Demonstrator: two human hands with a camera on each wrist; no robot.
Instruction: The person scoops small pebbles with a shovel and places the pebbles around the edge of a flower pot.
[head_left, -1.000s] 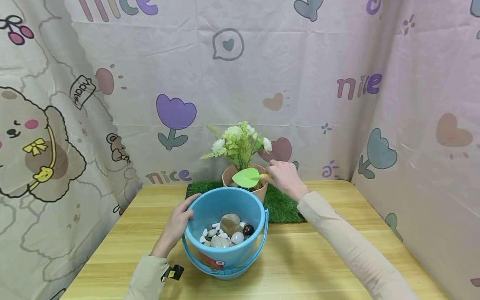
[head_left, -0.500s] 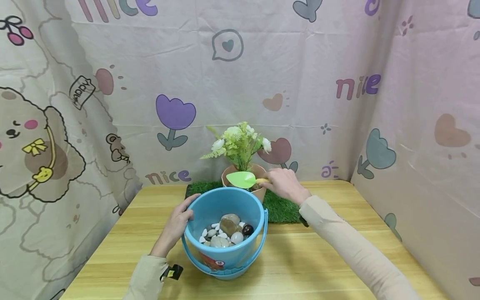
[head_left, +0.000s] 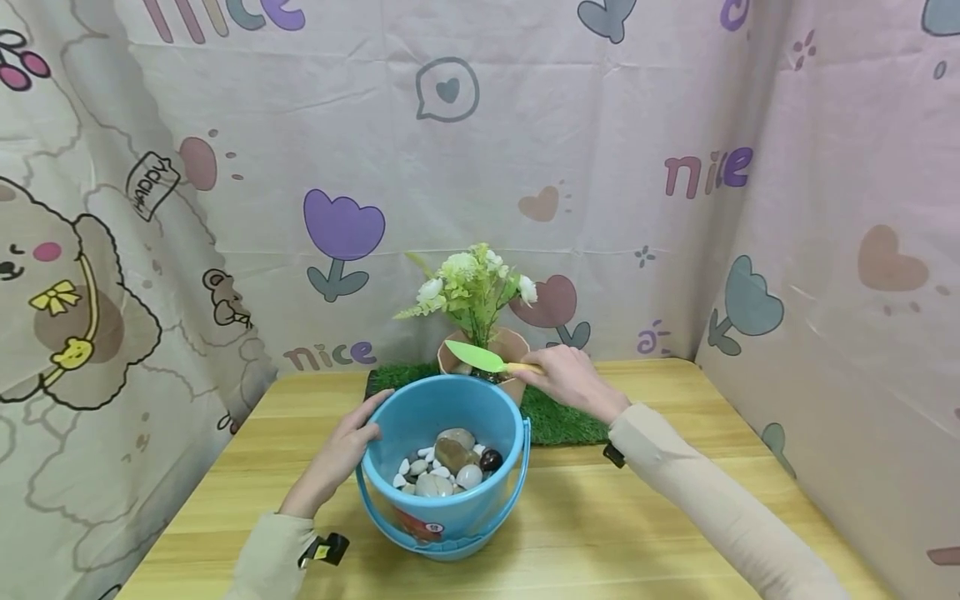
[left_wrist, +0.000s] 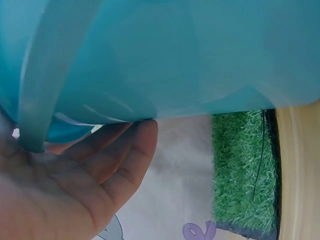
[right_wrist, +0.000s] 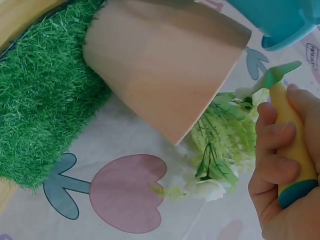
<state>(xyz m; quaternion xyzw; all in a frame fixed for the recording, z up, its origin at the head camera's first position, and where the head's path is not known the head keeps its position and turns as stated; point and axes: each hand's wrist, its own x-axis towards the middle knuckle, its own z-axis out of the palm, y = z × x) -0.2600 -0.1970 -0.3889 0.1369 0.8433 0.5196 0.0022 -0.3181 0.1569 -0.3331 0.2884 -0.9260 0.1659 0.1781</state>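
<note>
My left hand (head_left: 337, 458) holds the rim of a blue bucket (head_left: 442, 521), its fingers bent along the outer wall in the left wrist view. Inside the bucket lie pebbles (head_left: 456, 454), some small and white, others larger and brown or grey. With my right hand (head_left: 570, 379) I grip a toy trowel by its yellow handle (right_wrist: 292, 142). The trowel's light green blade (head_left: 476, 357) overlaps the mouth of a peach flowerpot (right_wrist: 165, 55) behind the bucket, tilted with its tip up to the left. White flowers and pale leaves (head_left: 471, 287) rise from the pot.
The pot stands on a mat of artificial grass (head_left: 562, 421), which lies at the back of the wooden table (head_left: 645, 517). A printed cloth (head_left: 450, 167) hangs behind and on both sides. The bucket's handle (head_left: 517, 492) hangs down at its front.
My right hand has lowered slightly and turned the trowel, so its blade now shows narrow instead of broad. My left hand still holds the bucket rim. The head view has shifted a little.
</note>
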